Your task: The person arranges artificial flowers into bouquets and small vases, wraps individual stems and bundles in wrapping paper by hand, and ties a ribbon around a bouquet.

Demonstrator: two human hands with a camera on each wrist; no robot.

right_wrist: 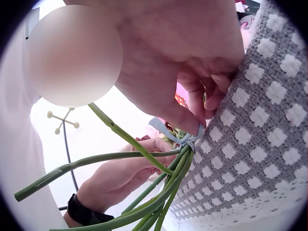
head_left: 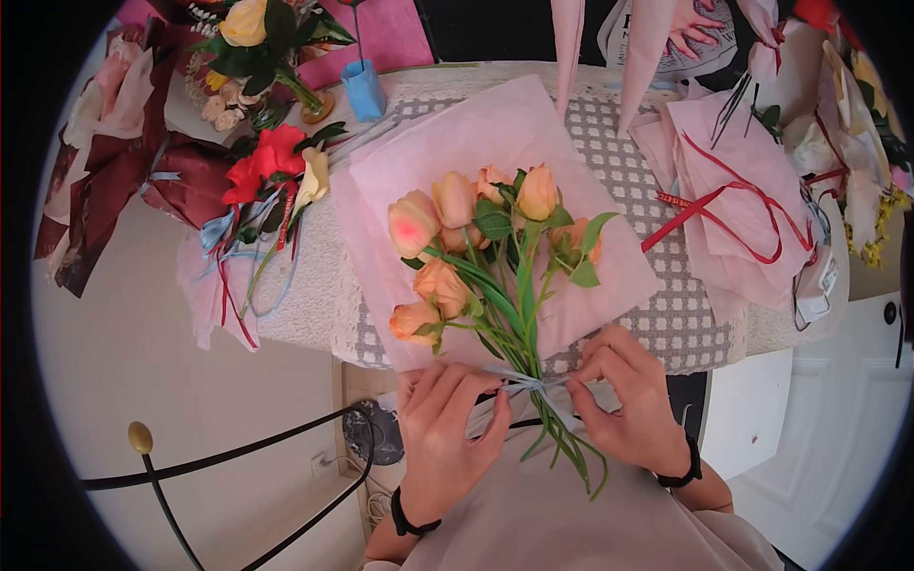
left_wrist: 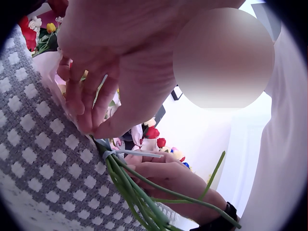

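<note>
A bunch of peach roses and tulips [head_left: 441, 285] lies on sheets of pale pink wrapping paper [head_left: 609, 276], its green stems [head_left: 571, 445] pointing toward the person over the table's near edge. Around the stems goes a thin light blue ribbon [head_left: 526, 383], knotted where they gather. My left hand [head_left: 440, 423] pinches the ribbon on the left of the stems, thumb against fingertips. On the other side, my right hand [head_left: 630, 409] pinches the ribbon close to the knot. In the right wrist view, a ribbon tail [right_wrist: 162, 127] sticks out past the thumb.
A grey-and-white checked cloth [head_left: 685, 328] covers the table. Red ribbon [head_left: 709, 200] lies on more pink paper at right. Red flowers [head_left: 268, 162] and a maroon-wrapped bouquet [head_left: 176, 171] are at left. A black metal stand [head_left: 257, 440] rises at lower left.
</note>
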